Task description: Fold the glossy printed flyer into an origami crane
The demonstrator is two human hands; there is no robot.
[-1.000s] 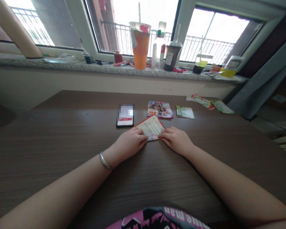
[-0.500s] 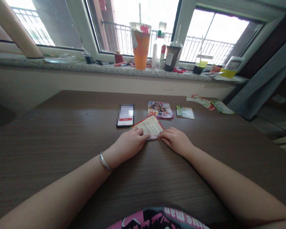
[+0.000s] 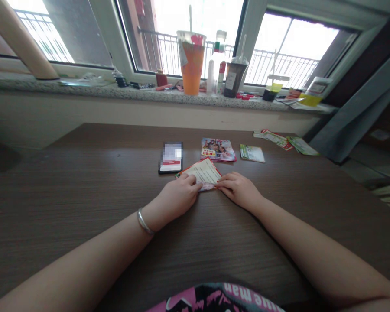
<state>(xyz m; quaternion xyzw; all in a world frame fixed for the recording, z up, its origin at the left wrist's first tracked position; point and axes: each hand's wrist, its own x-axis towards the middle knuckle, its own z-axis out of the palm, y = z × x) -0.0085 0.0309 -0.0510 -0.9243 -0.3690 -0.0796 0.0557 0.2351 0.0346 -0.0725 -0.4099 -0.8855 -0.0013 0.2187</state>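
Observation:
A cream paper leaflet (image 3: pixel 204 170) with a red edge and printed lines lies tilted on the table, its near edge turned up in a pale pinkish strip. My left hand (image 3: pixel 182 193), below a silver bangle, is closed on its left side, thumb on the near strip. At the right corner, my right hand (image 3: pixel 238 188) pinches the paper between thumb and fingers. Just beyond the leaflet sit a phone (image 3: pixel 170 157) with a lit, partly blurred screen and a stack of colourful flyers (image 3: pixel 218 149) marked 89.9.
Right of the flyers is a small green-and-white card stack (image 3: pixel 252 153). More leaflets (image 3: pixel 277 139) lie at the table's far right. On the windowsill (image 3: pixel 143 93) stand an orange drink cup (image 3: pixel 191 65), a dark drink cup (image 3: pixel 235 78), bottles and small items.
The leaflet has shifted slightly left and turned a little under my hands. More of the pinkish strip shows along its near edge. Both hands stay almost in place.

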